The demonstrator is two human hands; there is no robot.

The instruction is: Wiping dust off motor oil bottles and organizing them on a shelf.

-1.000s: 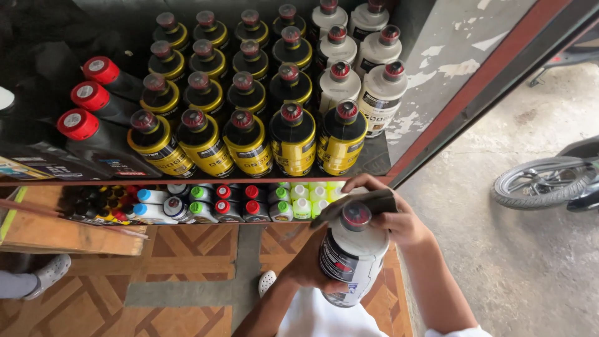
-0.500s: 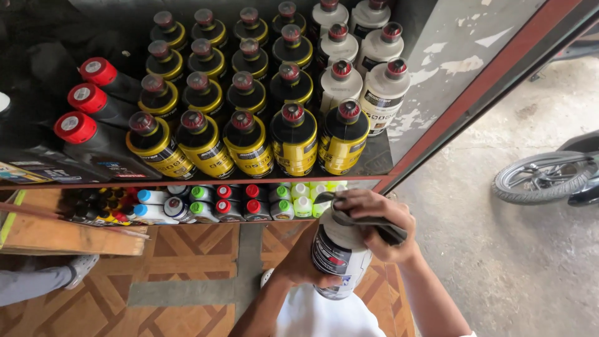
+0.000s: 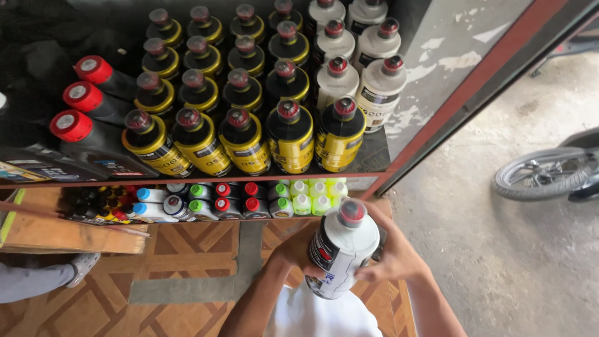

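I hold a white plastic bottle point(image 3: 342, 246) with a red cap and a dark label in front of my chest, upright and tilted slightly. My left hand point(image 3: 298, 253) grips its left side. My right hand point(image 3: 388, 257) wraps its right side and back. Just above and beyond the bottle is a shelf point(image 3: 187, 180) of yellow-and-black bottles point(image 3: 290, 138) with red caps. Several white bottles point(image 3: 379, 87) like mine stand at the shelf's right end.
Black bottles with red caps point(image 3: 84, 128) lie at the shelf's left. A lower shelf holds small bottles point(image 3: 249, 198) with green, red and blue caps. A wooden box point(image 3: 56, 228) sits lower left. A motorcycle wheel point(image 3: 541, 171) stands on the concrete floor at right. A person's foot point(image 3: 78, 265) shows lower left.
My right hand has slid from over the bottle's cap down to its right side, leaving the red cap uncovered. The bottle has dropped slightly.
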